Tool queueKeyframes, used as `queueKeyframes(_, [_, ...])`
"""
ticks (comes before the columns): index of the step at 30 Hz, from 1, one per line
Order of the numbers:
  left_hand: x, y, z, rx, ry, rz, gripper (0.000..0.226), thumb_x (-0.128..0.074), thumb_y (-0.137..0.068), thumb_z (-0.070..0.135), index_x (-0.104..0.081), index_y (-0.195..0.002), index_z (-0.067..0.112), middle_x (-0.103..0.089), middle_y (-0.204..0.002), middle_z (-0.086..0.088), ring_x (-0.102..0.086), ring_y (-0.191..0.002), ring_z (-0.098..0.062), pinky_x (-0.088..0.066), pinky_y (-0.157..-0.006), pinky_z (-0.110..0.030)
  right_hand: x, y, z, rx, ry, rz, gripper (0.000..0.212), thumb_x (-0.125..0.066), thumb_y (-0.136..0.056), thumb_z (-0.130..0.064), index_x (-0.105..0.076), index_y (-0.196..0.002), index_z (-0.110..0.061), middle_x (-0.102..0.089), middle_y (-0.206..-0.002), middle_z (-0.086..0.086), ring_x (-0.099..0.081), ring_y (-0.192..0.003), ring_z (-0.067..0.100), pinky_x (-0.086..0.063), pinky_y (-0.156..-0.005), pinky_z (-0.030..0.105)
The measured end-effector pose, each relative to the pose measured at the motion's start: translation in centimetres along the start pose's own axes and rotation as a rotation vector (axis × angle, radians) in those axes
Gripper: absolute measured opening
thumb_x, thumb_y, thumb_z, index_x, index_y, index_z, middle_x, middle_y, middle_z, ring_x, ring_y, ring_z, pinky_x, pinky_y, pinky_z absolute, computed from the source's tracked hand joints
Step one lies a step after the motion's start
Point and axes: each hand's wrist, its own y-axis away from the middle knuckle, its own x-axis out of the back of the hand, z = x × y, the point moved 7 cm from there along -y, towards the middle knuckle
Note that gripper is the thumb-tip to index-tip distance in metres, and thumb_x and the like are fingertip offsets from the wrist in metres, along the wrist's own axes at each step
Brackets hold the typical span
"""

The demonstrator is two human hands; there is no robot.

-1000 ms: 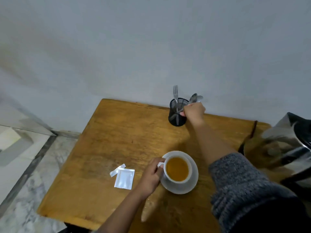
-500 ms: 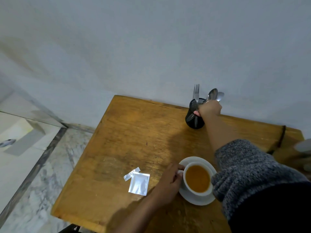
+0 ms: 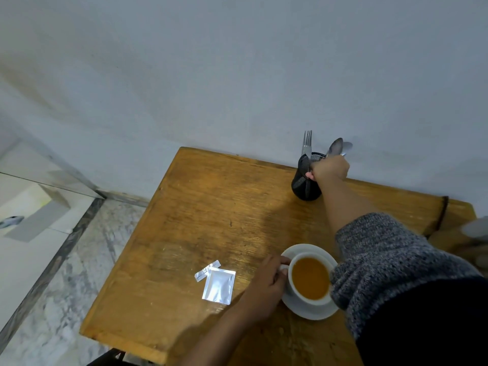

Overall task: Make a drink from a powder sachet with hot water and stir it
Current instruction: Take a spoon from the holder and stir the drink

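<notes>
A white cup (image 3: 293, 285) full of orange-brown drink stands on a white saucer (image 3: 314, 311) near the table's front. My left hand (image 3: 265, 285) holds the cup's handle. My right hand (image 3: 330, 169) reaches to the black mesh cutlery holder (image 3: 299, 180) at the back, fingers closed around spoon handles; two spoon bowls (image 3: 336, 146) stick up above the fist. A fork (image 3: 306, 141) stands in the holder too. An empty silver sachet (image 3: 219, 285) and its torn-off strip (image 3: 203, 272) lie left of the cup.
The wooden table (image 3: 211, 220) stands against a pale wall, its left edge dropping to a marble floor (image 3: 68, 273). A blurred metallic object (image 3: 475, 229) sits at the far right edge.
The view has shifted left, so the kettle at the right has slid almost out of frame. Both hands keep their holds; the right fist stays on the spoons at the holder.
</notes>
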Motion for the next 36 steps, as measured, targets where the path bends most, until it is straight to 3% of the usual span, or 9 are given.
queueKeyframes(2, [0.0, 0.0, 0.1, -0.011, 0.003, -0.001, 0.021, -0.041, -0.093, 0.021, -0.055, -0.106, 0.03, -0.05, -0.105, 0.006, -0.045, -0.097, 0.011, -0.034, -0.082, -0.003, 0.1, 0.0, 0.3, -0.001, -0.04, 0.012, 0.015, -0.068, -0.083, -0.003, -0.056, -0.091, 0.002, -0.066, -0.068, 0.012, -0.057, -0.03, 0.008, -0.044, -0.028, 0.017])
queueKeyframes(5, [-0.1, 0.0, 0.0, 0.002, 0.025, -0.013, 0.022, -0.039, -0.094, 0.024, -0.056, -0.108, 0.025, -0.052, -0.11, 0.002, -0.048, -0.101, 0.002, -0.038, -0.085, -0.014, 0.7, 0.7, 0.2, 0.076, -0.086, 0.033, 0.008, -0.066, -0.085, -0.003, -0.059, -0.085, 0.001, -0.064, -0.064, 0.009, -0.051, -0.022, 0.004, -0.04, -0.028, 0.012])
queueKeyframes(8, [-0.1, -0.2, -0.1, 0.014, 0.024, -0.012, 0.023, -0.04, -0.094, 0.024, -0.057, -0.109, 0.023, -0.053, -0.112, -0.002, -0.051, -0.103, -0.008, -0.041, -0.084, -0.02, 1.9, 2.1, -0.9, 0.283, -0.104, 0.057, 0.009, -0.06, -0.087, -0.001, -0.067, -0.085, 0.005, -0.066, -0.069, 0.011, -0.057, -0.033, 0.002, -0.055, -0.045, 0.02])
queueKeyframes(12, [0.0, -0.2, 0.2, 0.017, 0.0, 0.003, 0.019, -0.041, -0.091, 0.028, -0.054, -0.101, 0.037, -0.054, -0.106, 0.003, -0.051, -0.1, -0.003, -0.04, -0.079, -0.012, 5.2, 6.1, -5.0, 0.681, -0.043, 0.012, 0.017, -0.06, -0.09, -0.013, -0.07, -0.087, -0.001, -0.069, -0.075, 0.01, -0.063, -0.045, 0.005, -0.052, -0.047, 0.016])
queueKeyframes(15, [0.1, -0.1, 0.7, -0.004, -0.006, 0.007, 0.018, -0.04, -0.089, 0.034, -0.052, -0.099, 0.041, -0.056, -0.109, 0.0, -0.052, -0.101, -0.003, -0.04, -0.079, -0.01, 8.2, 9.8, -8.4, 0.973, 0.217, -0.051, 0.019, -0.059, -0.089, -0.022, -0.072, -0.087, -0.008, -0.066, -0.074, 0.0, -0.063, -0.066, 0.017, -0.054, -0.068, 0.029])
queueKeyframes(18, [0.0, 0.0, 0.7, 0.018, -0.019, 0.004, 0.018, -0.041, -0.095, 0.025, -0.056, -0.104, 0.03, -0.055, -0.111, -0.003, -0.052, -0.104, -0.011, -0.039, -0.08, -0.015, 10.3, 12.9, -9.3, 1.156, 0.554, -0.137, 0.021, -0.058, -0.088, -0.027, -0.071, -0.091, -0.01, -0.071, -0.085, 0.004, -0.063, -0.079, 0.023, -0.052, -0.071, 0.036])
queueKeyframes(21, [-0.1, 0.3, 0.9, 0.005, -0.01, 0.051, 0.018, -0.042, -0.095, 0.018, -0.059, -0.102, 0.021, -0.056, -0.107, -0.006, -0.052, -0.099, -0.013, -0.037, -0.076, -0.007, 11.3, 14.6, -7.2, 1.192, 0.755, -0.207, 0.022, -0.057, -0.086, -0.027, -0.065, -0.089, -0.007, -0.068, -0.091, 0.008, -0.062, -0.084, 0.027, -0.048, -0.068, 0.036])
queueKeyframes(29, [-0.8, 0.5, -0.2, 0.087, -0.002, 0.152, 0.021, -0.037, -0.097, 0.029, -0.056, -0.104, 0.029, -0.057, -0.115, -0.006, -0.056, -0.105, -0.017, -0.048, -0.094, -0.042, 13.2, 16.7, 3.5, 1.152, 1.004, -0.438, 0.012, -0.056, -0.084, -0.026, -0.063, -0.085, -0.016, -0.067, -0.09, 0.004, -0.061, -0.082, 0.023, -0.039, -0.06, 0.031])
queueKeyframes(36, [-1.0, 0.6, 0.4, 0.102, 0.016, 0.157, 0.021, -0.038, -0.096, 0.027, -0.057, -0.104, 0.023, -0.056, -0.115, -0.008, -0.055, -0.104, -0.02, -0.047, -0.091, -0.04, 13.0, 17.5, 7.7, 1.036, 1.064, -0.597, 0.013, -0.046, -0.09, -0.023, -0.053, -0.088, -0.012, -0.053, -0.075, 0.003, -0.049, -0.068, 0.022, -0.037, -0.057, 0.034])
